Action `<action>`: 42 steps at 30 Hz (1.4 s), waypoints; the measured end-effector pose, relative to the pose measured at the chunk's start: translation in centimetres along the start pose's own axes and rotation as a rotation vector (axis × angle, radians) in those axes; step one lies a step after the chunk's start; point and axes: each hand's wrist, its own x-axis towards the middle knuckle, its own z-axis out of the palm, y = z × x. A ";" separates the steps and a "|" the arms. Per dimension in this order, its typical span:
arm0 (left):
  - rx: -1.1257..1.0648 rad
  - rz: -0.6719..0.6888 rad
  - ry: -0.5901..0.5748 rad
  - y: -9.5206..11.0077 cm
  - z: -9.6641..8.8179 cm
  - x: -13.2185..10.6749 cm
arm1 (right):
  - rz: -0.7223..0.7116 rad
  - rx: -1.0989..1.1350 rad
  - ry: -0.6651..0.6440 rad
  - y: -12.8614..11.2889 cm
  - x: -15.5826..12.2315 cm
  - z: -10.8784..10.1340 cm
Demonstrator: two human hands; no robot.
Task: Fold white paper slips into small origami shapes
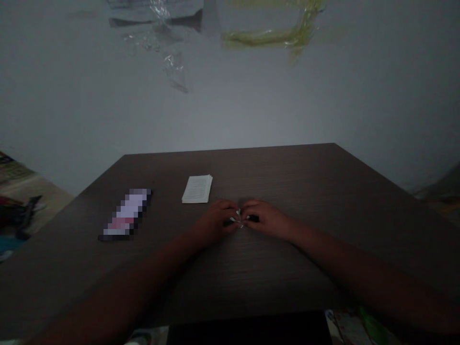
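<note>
A small piece of folded white paper sits between my two hands, low over the table, its points showing between the fingertips. My left hand pinches it from the left side. From the right, my right hand closes its fingers on the same paper. Most of the paper is hidden by the fingers, so its full shape cannot be made out. Just beyond my left hand lies a stack of printed paper sheets, flat on the table.
On the left of the dark wooden table lies a phone with its screen blurred out. A pale wall with peeling tape rises behind the table's far edge. Assorted items are on the floor at the left.
</note>
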 end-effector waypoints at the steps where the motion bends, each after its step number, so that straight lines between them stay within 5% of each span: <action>1: -0.012 0.004 -0.001 0.0 0.0 0.0 | 0.007 0.006 0.005 0.0 0.0 0.1; 16: -0.026 0.041 -0.045 0.4 -0.7 0.0 | 0.133 0.029 0.051 -0.8 0.0 0.9; 29: 0.079 0.131 -0.189 -0.2 -2.5 -0.2 | 0.131 -0.254 -0.048 -3.2 -0.5 0.0; 42: 0.118 -0.077 -0.197 1.8 -2.9 -0.1 | 0.118 -0.259 -0.061 -2.5 -0.5 -0.1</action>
